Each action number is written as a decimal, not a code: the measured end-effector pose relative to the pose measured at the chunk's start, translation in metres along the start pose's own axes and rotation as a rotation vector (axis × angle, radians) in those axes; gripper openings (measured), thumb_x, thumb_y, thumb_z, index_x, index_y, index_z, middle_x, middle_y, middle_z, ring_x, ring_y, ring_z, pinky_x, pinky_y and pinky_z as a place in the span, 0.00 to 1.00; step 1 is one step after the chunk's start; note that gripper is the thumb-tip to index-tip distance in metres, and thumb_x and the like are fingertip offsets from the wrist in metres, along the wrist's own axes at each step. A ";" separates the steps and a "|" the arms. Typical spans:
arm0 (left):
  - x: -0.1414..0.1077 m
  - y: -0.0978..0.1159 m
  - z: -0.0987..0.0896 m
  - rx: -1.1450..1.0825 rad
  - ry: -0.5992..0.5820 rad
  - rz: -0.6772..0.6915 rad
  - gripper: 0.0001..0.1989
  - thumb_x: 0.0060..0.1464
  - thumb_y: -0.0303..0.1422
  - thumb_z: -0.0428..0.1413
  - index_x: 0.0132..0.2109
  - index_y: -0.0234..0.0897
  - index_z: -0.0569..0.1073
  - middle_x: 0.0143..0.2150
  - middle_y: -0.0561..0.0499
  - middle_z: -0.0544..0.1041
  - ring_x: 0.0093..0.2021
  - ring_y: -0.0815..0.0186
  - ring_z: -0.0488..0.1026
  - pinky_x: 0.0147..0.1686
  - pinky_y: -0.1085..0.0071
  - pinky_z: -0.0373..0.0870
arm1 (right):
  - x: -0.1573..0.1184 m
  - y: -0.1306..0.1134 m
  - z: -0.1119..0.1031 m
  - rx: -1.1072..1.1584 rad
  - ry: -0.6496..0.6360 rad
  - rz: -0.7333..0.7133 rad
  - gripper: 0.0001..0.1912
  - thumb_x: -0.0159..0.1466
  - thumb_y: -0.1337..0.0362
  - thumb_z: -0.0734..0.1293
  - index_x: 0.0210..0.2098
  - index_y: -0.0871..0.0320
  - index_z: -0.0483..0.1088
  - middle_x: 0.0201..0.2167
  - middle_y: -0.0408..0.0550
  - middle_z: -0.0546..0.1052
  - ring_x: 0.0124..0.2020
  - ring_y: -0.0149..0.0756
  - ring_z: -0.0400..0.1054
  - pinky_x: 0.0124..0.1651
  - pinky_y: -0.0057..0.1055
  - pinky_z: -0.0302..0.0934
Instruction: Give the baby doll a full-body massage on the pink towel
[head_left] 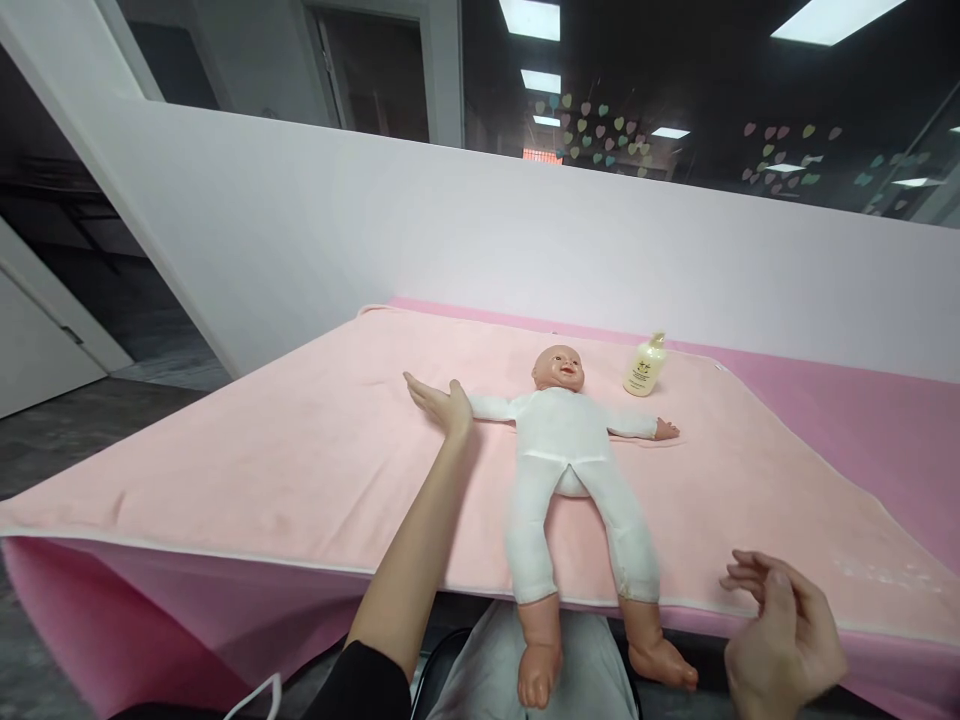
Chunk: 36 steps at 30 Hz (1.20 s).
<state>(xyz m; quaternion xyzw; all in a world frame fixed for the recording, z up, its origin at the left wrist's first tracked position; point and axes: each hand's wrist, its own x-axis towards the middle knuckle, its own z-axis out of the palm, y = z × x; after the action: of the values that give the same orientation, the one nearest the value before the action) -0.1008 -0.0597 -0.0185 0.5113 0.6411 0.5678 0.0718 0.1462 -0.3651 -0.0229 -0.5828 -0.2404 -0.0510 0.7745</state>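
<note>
A baby doll [564,430] with a white cloth body lies on its back on the pink towel, its legs hanging over the near edge. My left hand [442,404] is open, fingers stretched to the left, at the end of the doll's outstretched arm. It covers that doll hand, and whether it presses on it I cannot tell. Over the front right edge, my right hand [786,632] is raised with loosely bent fingers and nothing visible in it. A pale yellow pump bottle [643,368] stands upright to the right of the doll's head.
The pink towel [300,440] covers most of a table with a darker pink cover [885,430]. Behind it rises a white wall [525,240] topped by dark glass with heart stickers. My legs [487,670] are under the front edge. A white cable [259,695] shows at lower left.
</note>
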 end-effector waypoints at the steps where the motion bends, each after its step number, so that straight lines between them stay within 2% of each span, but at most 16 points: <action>1: -0.004 0.009 -0.003 -0.003 0.059 -0.009 0.39 0.55 0.29 0.45 0.65 0.35 0.28 0.66 0.36 0.46 0.67 0.55 0.43 0.63 0.52 0.45 | 0.007 0.002 0.008 0.122 -0.017 0.183 0.07 0.55 0.62 0.66 0.31 0.60 0.69 0.28 0.46 0.73 0.27 0.33 0.69 0.29 0.30 0.66; 3: -0.018 0.029 -0.005 -0.050 0.047 0.068 0.35 0.56 0.31 0.44 0.66 0.37 0.35 0.66 0.40 0.49 0.67 0.60 0.45 0.63 0.58 0.48 | 0.016 0.007 0.023 0.301 -0.136 0.563 0.11 0.51 0.64 0.67 0.34 0.60 0.68 0.34 0.49 0.74 0.35 0.36 0.71 0.35 0.32 0.69; 5: -0.037 0.046 -0.001 -0.111 -0.114 0.223 0.30 0.58 0.32 0.43 0.65 0.37 0.42 0.66 0.42 0.52 0.66 0.62 0.47 0.63 0.60 0.49 | 0.017 0.011 0.035 0.395 -0.252 0.846 0.15 0.50 0.66 0.67 0.39 0.60 0.68 0.41 0.53 0.74 0.43 0.38 0.70 0.42 0.32 0.69; 7: -0.057 0.055 0.007 -0.145 -0.365 0.371 0.28 0.59 0.35 0.44 0.64 0.37 0.49 0.65 0.43 0.56 0.65 0.61 0.49 0.62 0.60 0.49 | 0.012 0.013 0.043 0.424 -0.313 1.002 0.18 0.51 0.66 0.65 0.43 0.60 0.67 0.46 0.53 0.73 0.46 0.37 0.69 0.44 0.30 0.69; 10: -0.075 0.056 0.017 -0.084 -0.778 0.552 0.24 0.58 0.39 0.47 0.60 0.37 0.61 0.63 0.43 0.60 0.64 0.57 0.52 0.61 0.56 0.50 | 0.001 0.011 0.054 0.410 -0.457 1.139 0.19 0.54 0.64 0.64 0.45 0.60 0.67 0.45 0.51 0.73 0.45 0.38 0.70 0.44 0.34 0.69; 12: -0.079 0.053 0.019 -0.028 -0.908 0.600 0.23 0.58 0.41 0.48 0.58 0.37 0.64 0.64 0.42 0.58 0.64 0.57 0.52 0.61 0.55 0.49 | -0.003 0.011 0.062 0.400 -0.574 1.186 0.16 0.56 0.62 0.63 0.44 0.61 0.68 0.41 0.51 0.75 0.42 0.40 0.71 0.44 0.38 0.68; 16: -0.076 0.051 0.017 0.018 -0.923 0.595 0.24 0.59 0.42 0.46 0.60 0.39 0.62 0.65 0.43 0.55 0.65 0.58 0.50 0.62 0.56 0.47 | -0.003 0.020 0.083 0.391 -0.712 1.254 0.14 0.60 0.60 0.60 0.42 0.60 0.69 0.34 0.49 0.76 0.39 0.41 0.72 0.43 0.39 0.68; 23: -0.076 0.055 0.014 0.038 -0.937 0.600 0.24 0.59 0.41 0.45 0.60 0.40 0.62 0.65 0.45 0.55 0.66 0.58 0.49 0.62 0.55 0.47 | -0.003 0.045 0.111 0.446 -0.634 1.248 0.13 0.62 0.61 0.57 0.42 0.58 0.67 0.33 0.47 0.76 0.34 0.38 0.72 0.42 0.38 0.67; 30: -0.075 0.053 0.014 0.043 -0.951 0.585 0.25 0.59 0.42 0.45 0.61 0.41 0.60 0.66 0.45 0.53 0.66 0.56 0.47 0.62 0.54 0.46 | 0.002 0.057 0.144 0.501 -0.689 1.181 0.14 0.62 0.57 0.55 0.37 0.58 0.68 0.28 0.47 0.75 0.31 0.40 0.71 0.40 0.41 0.68; 33: -0.074 0.054 0.014 0.040 -0.972 0.570 0.25 0.59 0.42 0.44 0.61 0.42 0.60 0.66 0.46 0.53 0.66 0.57 0.47 0.62 0.53 0.44 | 0.013 0.065 0.160 0.441 -0.611 1.192 0.16 0.62 0.57 0.54 0.35 0.60 0.68 0.26 0.48 0.74 0.30 0.40 0.71 0.37 0.40 0.68; 36: -0.073 0.054 0.013 0.056 -0.990 0.552 0.24 0.59 0.43 0.44 0.61 0.45 0.59 0.66 0.47 0.52 0.66 0.57 0.46 0.61 0.47 0.41 | 0.033 0.079 0.180 0.397 -0.424 1.147 0.13 0.62 0.58 0.55 0.34 0.60 0.66 0.26 0.48 0.74 0.30 0.36 0.70 0.36 0.34 0.68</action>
<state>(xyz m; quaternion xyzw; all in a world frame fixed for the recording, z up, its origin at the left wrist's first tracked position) -0.0266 -0.1139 -0.0152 0.8669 0.3884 0.2405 0.1992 0.1471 -0.1667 -0.0409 -0.4616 -0.0433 0.5332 0.7076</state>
